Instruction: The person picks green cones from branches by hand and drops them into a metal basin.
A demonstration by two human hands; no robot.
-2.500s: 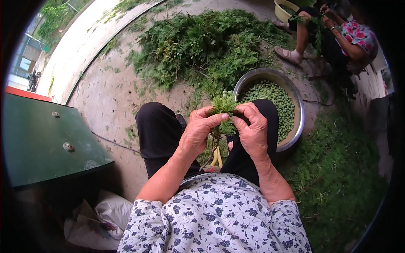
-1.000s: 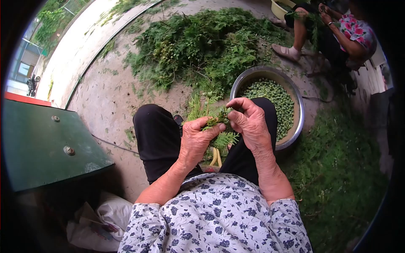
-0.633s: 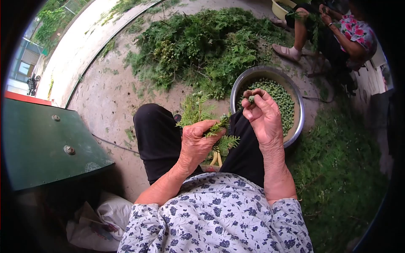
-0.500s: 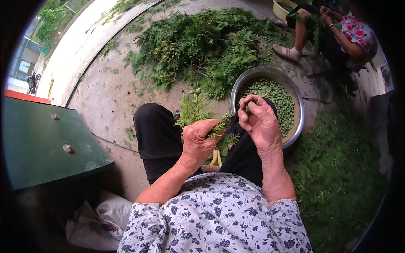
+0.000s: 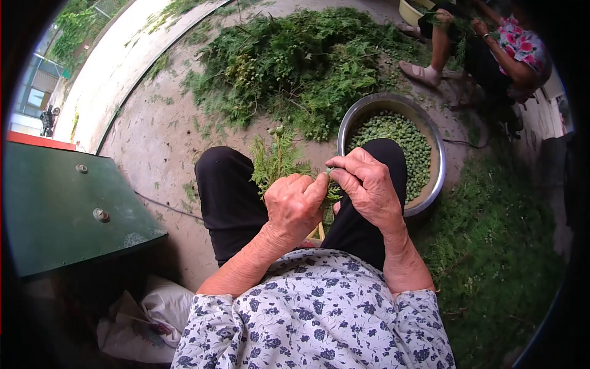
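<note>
My left hand (image 5: 294,202) is closed around a green leafy sprig (image 5: 275,161), whose flat fronds spread out past the knuckles above my lap. The thumb and forefinger of my right hand (image 5: 367,189) pinch a small green cone (image 5: 330,170) at the sprig's near side, touching the left fingertips. Just beyond my right knee stands a wide metal bowl (image 5: 437,184) holding many round green cones (image 5: 399,136). Part of the sprig is hidden behind my hands.
A large heap of cut green branches (image 5: 289,67) lies ahead on the concrete floor. More greenery (image 5: 491,240) covers the ground at right. A green metal-topped table (image 5: 74,203) stands at left. Another person (image 5: 516,55) sits at upper right beside a yellow basin (image 5: 410,13).
My right hand has moved left from over the bowl's edge to the sprig, and its fingers now meet my left hand. The left hand has turned slightly, still gripping the sprig.
</note>
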